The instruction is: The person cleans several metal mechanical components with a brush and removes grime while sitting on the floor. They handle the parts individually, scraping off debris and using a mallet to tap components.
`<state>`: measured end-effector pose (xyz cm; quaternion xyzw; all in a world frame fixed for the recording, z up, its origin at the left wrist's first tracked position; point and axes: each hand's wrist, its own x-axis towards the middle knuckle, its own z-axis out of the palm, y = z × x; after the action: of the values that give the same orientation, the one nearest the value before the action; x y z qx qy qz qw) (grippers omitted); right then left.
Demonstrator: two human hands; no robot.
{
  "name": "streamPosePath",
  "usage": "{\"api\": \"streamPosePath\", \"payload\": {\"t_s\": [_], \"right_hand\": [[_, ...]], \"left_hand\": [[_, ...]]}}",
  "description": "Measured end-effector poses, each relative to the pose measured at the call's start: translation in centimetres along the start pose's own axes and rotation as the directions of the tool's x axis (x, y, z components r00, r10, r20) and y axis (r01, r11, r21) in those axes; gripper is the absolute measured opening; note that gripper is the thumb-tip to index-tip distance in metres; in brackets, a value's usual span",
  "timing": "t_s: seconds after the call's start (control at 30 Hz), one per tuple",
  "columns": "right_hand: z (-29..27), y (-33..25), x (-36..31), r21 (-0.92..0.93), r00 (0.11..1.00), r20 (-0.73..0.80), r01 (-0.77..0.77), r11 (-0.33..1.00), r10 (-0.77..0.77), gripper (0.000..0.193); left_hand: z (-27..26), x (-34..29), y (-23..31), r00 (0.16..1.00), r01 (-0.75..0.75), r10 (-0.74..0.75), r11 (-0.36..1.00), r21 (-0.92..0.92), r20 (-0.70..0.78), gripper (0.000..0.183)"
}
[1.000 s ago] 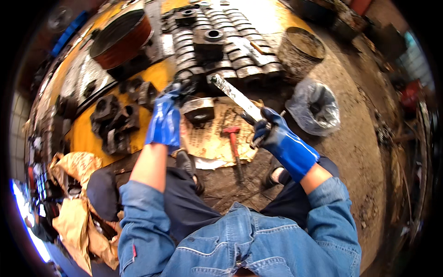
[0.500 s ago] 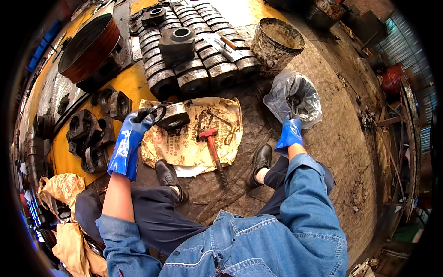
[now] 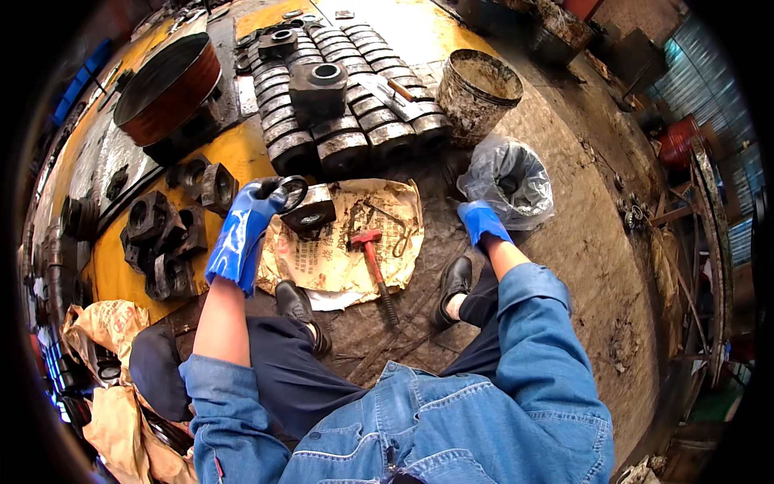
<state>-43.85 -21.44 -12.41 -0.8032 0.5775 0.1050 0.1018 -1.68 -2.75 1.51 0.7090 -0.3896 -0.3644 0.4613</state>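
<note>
My left hand (image 3: 256, 208), in a blue rubber glove, is closed on a dark ring (image 3: 297, 192). The ring is held at the upper left of a dark metal block (image 3: 310, 216), which rests on a stained paper sack (image 3: 339, 270). My right hand (image 3: 484, 221), gloved in blue too, is at the left side of a container lined with clear plastic (image 3: 532, 198). Its fingers look drawn together, and I cannot make out what is in them. A red-headed hammer (image 3: 369, 250) lies on the sack, its handle toward me. Beside it lies a bent dark hook-like rod (image 3: 401, 234).
Rows of dark cylindrical parts (image 3: 347, 133) stand beyond the sack, with a bored block (image 3: 318, 89) on top. A dirty bucket (image 3: 476, 101) is behind the lined container. Several bored blocks (image 3: 149, 222) lie at left, before a large round drum (image 3: 165, 93).
My right hand has come out of the plastic-lined container and moved left. My left hand, with the ring, has shifted slightly right toward the block. The view has tilted a little.
</note>
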Motion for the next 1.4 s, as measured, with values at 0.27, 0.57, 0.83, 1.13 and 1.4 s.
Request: {"api": "streamPosePath", "payload": {"t_s": [0.27,0.57,0.83,1.13,1.4], "right_hand": [[-14.7,-10.8,-6.8,0.970,0.958,0.226,-0.238,-0.052,-0.178,0.028],[-12.2,-16.0,-9.9,0.768,0.858,0.437,-0.511,-0.386,-0.269,0.024],[-9.8,-16.2,-8.0,0.526,0.797,0.397,-0.604,-0.598,-0.456,0.031],[-10.7,-15.3,-9.3,0.723,0.819,0.369,-0.550,-0.418,-0.439,0.036],[-9.1,-14.3,-10.1,0.984,0.882,0.175,-0.176,0.039,-0.438,0.037]], "left_hand": [[0.2,0.1,-0.2,0.994,-0.076,0.103,0.868,-0.491,0.028,0.033],[1.5,-1.4,1.4,0.987,-0.163,0.151,0.898,-0.410,-0.061,0.033],[2.4,-0.9,1.6,0.986,-0.162,0.166,0.960,-0.228,-0.006,0.034],[0.3,-3.2,3.1,0.989,0.111,-0.089,0.974,-0.199,0.114,0.042],[0.6,-2.4,1.9,0.968,0.124,-0.118,0.992,-0.013,0.223,0.029]]}}
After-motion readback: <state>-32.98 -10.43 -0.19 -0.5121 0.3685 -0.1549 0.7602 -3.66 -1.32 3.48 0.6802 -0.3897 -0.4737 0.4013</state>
